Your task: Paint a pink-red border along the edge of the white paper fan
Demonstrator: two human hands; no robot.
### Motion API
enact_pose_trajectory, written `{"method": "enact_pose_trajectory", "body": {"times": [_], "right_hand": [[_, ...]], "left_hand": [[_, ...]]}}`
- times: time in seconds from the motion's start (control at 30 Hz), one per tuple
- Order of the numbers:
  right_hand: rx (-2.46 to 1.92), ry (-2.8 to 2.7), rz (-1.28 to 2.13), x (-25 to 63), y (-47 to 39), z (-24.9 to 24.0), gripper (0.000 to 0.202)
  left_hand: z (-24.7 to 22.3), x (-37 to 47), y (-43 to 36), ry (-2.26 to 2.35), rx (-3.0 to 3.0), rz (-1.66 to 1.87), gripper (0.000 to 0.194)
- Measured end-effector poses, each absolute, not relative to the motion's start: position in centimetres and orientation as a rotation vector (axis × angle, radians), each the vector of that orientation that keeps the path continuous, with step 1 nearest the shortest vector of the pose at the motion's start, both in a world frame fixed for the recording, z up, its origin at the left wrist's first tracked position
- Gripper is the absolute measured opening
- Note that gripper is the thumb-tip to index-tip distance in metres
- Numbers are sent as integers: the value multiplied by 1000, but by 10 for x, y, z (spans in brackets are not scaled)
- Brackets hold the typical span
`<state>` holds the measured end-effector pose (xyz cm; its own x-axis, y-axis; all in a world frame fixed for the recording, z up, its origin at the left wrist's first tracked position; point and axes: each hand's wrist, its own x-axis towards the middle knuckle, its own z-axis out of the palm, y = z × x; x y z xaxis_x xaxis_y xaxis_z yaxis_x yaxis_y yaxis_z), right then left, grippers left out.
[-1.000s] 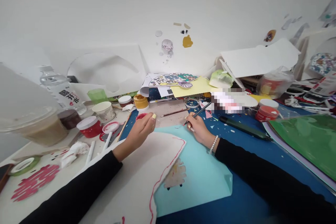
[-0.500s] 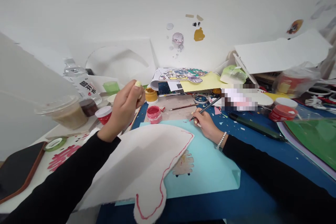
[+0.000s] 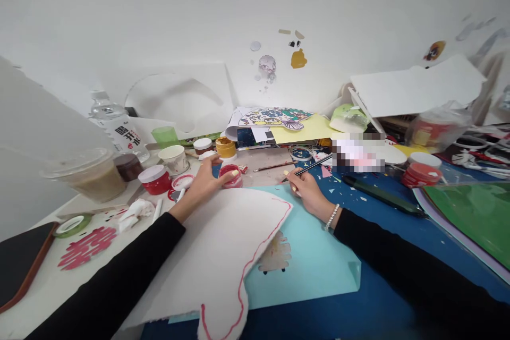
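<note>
My left hand (image 3: 203, 183) is open, thumb and fingers apart, at the left side of a small jar of red paint (image 3: 231, 179). Its thumb lies over or against the jar's near rim; I cannot tell whether it touches. My right hand (image 3: 313, 194) grips a thin dark paintbrush (image 3: 308, 166), tip pointing down and left above the light blue sheet (image 3: 314, 271). Nearer me lies a large white cut-out board (image 3: 199, 244), its curved right edge lined in red paint. A painted brownish figure (image 3: 277, 256) shows partly beneath that edge.
Beyond the jar stand a yellow paint jar (image 3: 226, 147) and another brush (image 3: 274, 167). To the left are a lidded red jar (image 3: 154, 179), a paper cup (image 3: 174, 159), a drink cup (image 3: 90, 175) and a water bottle (image 3: 119, 130). A dark green cutter (image 3: 384, 196) lies right.
My left hand has come down from a raised closed pose, opening beside the red paint jar. My right hand stays nearly in place with the paintbrush. The view has shifted slightly.
</note>
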<state>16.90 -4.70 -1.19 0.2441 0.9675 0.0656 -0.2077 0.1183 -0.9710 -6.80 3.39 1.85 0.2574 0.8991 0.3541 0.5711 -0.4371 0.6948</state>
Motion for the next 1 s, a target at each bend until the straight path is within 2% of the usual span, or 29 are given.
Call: {"method": "enact_pose_trajectory", "body": {"times": [0.1, 0.17, 0.37, 0.47, 0.63, 0.87, 1.0], "right_hand": [[-1071, -925, 1070, 170, -46, -12, 35], [-1046, -941, 1077, 171, -45, -14, 33], [-1051, -956, 1054, 171, -43, -17, 33], [-1065, -960, 1053, 171, -43, -16, 36], [-1056, -958, 1056, 171, -44, -15, 37], [-1109, -996, 1037, 171, -45, -16, 42], [-1110, -977, 1023, 170, -45, -15, 36]], "left_hand": [[10, -67, 34, 1424, 2084, 868, 78], [12, -67, 31, 1442, 2109, 814, 80], [20, -62, 25, 1375, 2273, 664, 49], [23, -59, 28, 1360, 2360, 659, 45], [26, -49, 36, 1398, 2413, 734, 55], [12, -29, 40, 1142, 2588, 953, 55], [6, -27, 37, 1096, 2641, 912, 57]]}}
